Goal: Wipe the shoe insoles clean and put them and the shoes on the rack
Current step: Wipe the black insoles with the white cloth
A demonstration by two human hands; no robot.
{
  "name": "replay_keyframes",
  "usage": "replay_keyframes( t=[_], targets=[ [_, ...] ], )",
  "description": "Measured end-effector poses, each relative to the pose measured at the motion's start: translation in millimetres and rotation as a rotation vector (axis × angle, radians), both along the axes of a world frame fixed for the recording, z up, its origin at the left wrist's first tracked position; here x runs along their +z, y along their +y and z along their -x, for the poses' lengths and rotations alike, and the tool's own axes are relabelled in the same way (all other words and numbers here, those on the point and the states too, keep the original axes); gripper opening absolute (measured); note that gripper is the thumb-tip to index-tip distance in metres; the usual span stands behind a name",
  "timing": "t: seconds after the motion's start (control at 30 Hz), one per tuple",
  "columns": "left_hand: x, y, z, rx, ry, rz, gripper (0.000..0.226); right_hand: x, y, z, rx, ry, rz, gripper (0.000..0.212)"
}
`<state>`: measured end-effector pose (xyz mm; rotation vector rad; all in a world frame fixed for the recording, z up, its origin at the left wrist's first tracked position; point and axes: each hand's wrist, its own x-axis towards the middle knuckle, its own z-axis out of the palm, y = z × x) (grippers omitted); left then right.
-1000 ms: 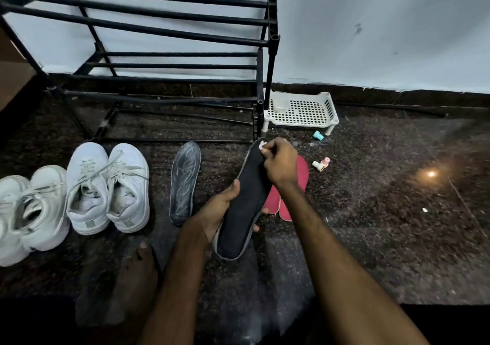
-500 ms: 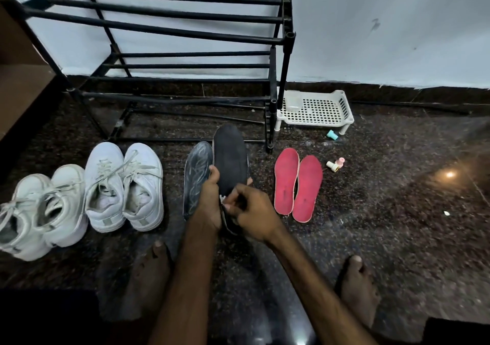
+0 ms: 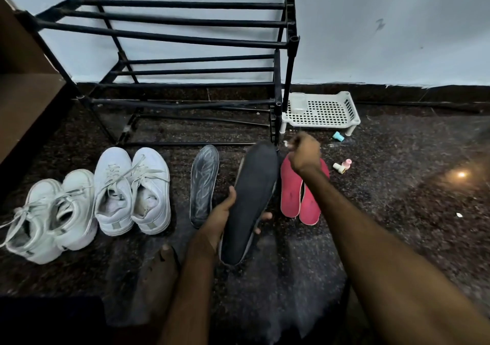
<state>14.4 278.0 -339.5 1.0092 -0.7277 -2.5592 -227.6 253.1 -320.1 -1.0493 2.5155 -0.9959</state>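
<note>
A long dark grey insole (image 3: 252,199) is held above the dark speckled stone floor (image 3: 397,212), its toe pointing far and slightly right, its heel nearest the person. It is gripped at mid-length by the left hand (image 3: 221,212): the thumb is laid over its left edge, and the fingertips (image 3: 265,216) are seen curling out from under its right edge.

The right hand (image 3: 305,153) is raised just right of the insole's far tip. Its grip is pinched on a small white scrap (image 3: 287,144), too blurred to be identified; whether the insole is touched cannot be told.

A grey patterned insole (image 3: 204,185) is laid flat on the floor just left of the held one. A pair of red insoles (image 3: 294,196) lies side by side to the right, partly hidden by the right forearm.

Two pairs of white lace-up sneakers (image 3: 132,191) (image 3: 50,214) are lined up at the left. The black metal tube rack (image 3: 185,39) stands against the far wall, nothing being seen on its bars. A white perforated plastic tray (image 3: 322,110) is set beside its right post, with a small teal cap (image 3: 338,136) and a small pink and cream bottle (image 3: 343,165) lying near it.
</note>
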Motion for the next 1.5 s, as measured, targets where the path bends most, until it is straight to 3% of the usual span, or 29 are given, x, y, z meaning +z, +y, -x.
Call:
replay_keyframes(
  t=[0.1, 0.2, 0.4, 0.5, 0.6, 0.73, 0.83, 0.9, 1.07, 1.23, 1.3, 1.43, 1.5],
  targets=[
    [-2, -5, 2, 0.156, 0.056, -0.105, 0.074, -23, 26, -2, -0.182, -0.274, 0.107, 0.011],
    [-7, -10, 10, 0.226, 0.046, -0.179, 0.077, -39, 54, -27, -0.126, -0.560, 0.228, 0.021],
    [-11, -6, 22, 0.214, -0.153, -0.144, 0.073, -23, 78, -94, 0.310, -0.389, 0.239, 0.007],
    [-3, -4, 29, 0.120, -0.302, 0.040, 0.063, -23, 67, -115, 0.500, -0.111, 0.121, 0.009],
    [5, 1, 26, 0.017, -0.263, 0.075, 0.066, -26, 46, -100, 0.351, 0.030, 0.146, 0.018],
    [6, 2, 17, -0.142, -0.072, 0.058, 0.074, -26, 19, -53, 0.177, 0.023, 0.016, 0.013],
    [7, -3, 14, -0.190, -0.039, 0.101, 0.071, -21, 14, -33, 0.136, 0.042, 0.070, 0.007],
    [6, -7, 13, -0.202, -0.038, 0.137, 0.069, -14, 19, -34, 0.171, 0.096, 0.146, 0.005],
    [-8, -8, 5, -0.245, -0.064, 0.121, 0.068, -32, 44, -68, 0.585, 0.133, 0.184, 0.012],
    [-23, -4, -10, -0.368, -0.092, 0.145, 0.051, -60, 31, -42, 0.443, 0.222, 0.019, 0.016],
    [-33, -3, -14, -0.391, -0.168, 0.144, 0.057, -63, 29, -25, 0.357, 0.200, -0.023, 0.019],
    [-41, -2, -13, -0.273, -0.153, 0.081, 0.061, -64, 43, -20, 0.214, 0.210, 0.169, 0.008],
    [-42, -2, -10, -0.235, -0.172, 0.076, 0.061, -70, 53, -36, 0.271, 0.209, 0.219, 0.008]
  ],
)
